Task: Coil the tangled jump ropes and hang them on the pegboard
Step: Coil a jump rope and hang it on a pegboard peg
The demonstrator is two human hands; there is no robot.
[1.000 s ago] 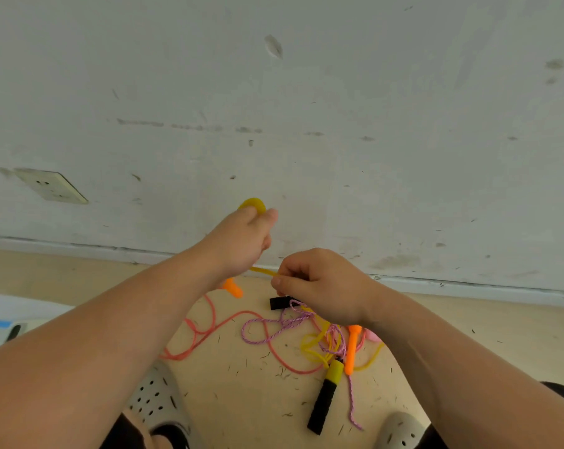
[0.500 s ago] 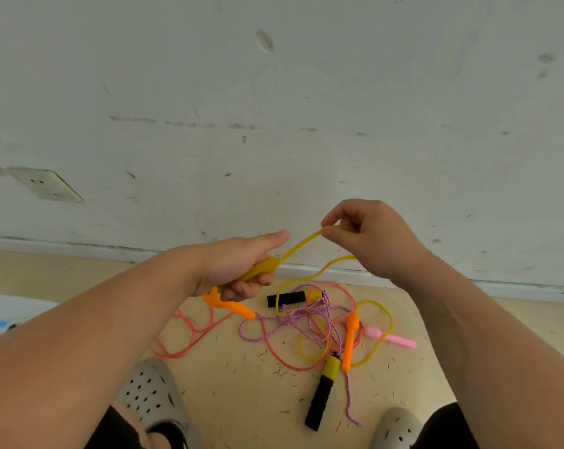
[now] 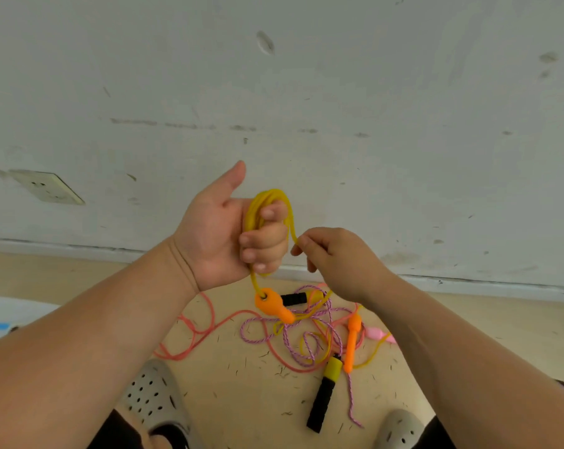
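A: What did the materials look like?
B: The yellow rope (image 3: 267, 193) was smooth, glossy plastic, the purple cord (image 3: 350, 400) was braided fibre, and the black handle (image 3: 321, 403) was matt foam.
A: And the wall (image 3: 371, 92)?
B: Matt, scuffed paint.

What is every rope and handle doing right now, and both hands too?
Left-hand grip, holds yellow loops, thumb up.
Right-hand grip, pinches a yellow strand.
Yellow rope, partly coiled, rest tangled on the floor.
Orange handle, dangling under the left-hand grip.
Second orange handle, lying in the tangle.
Purple rope, tangled on the floor.
Pink rope, tangled on the floor.
Black handle, lying flat on the floor.
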